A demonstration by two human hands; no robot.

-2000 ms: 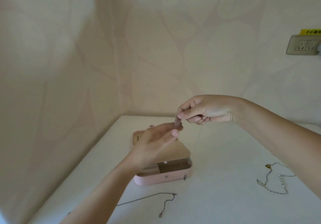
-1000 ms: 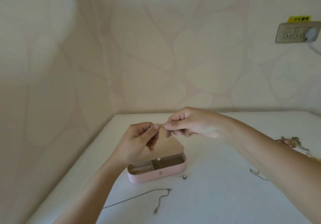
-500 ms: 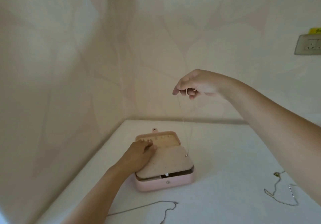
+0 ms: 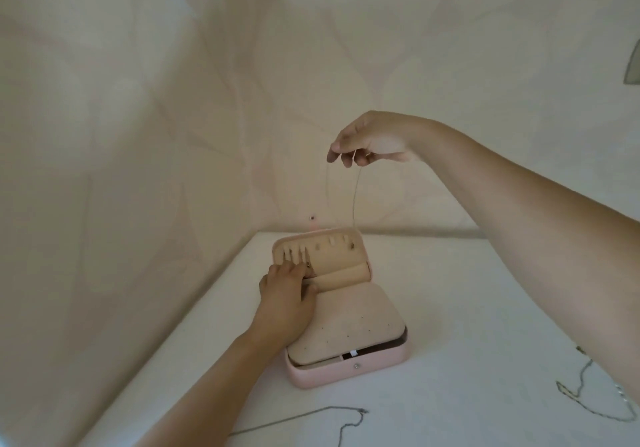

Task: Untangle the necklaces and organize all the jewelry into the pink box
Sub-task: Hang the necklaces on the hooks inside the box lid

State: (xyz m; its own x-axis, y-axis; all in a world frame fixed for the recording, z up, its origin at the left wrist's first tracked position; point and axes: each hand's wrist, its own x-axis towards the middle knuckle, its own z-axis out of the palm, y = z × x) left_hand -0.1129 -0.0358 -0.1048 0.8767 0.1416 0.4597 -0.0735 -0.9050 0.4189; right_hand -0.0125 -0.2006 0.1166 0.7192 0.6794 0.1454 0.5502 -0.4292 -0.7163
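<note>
Head view:
- White tabletop is set into a corner of beige, leaf-patterned wall.
- Pink box is at frame centre with its lid raised. A beige insert panel is laid over the base.
- Left hand: fingers are extended and nothing is gripped. The fingertips are laid on the lower inside of the lid, at 10 o'clock of the box.
- Right hand is raised at 12 o'clock above the box. A thin necklace is pinched between thumb and fingers, and two strands are hung down towards the lid's top edge.
- Count: one box and three necklaces. One is held, a grey chain is on the table at 6 o'clock, and another chain is at 3 o'clock.
</note>
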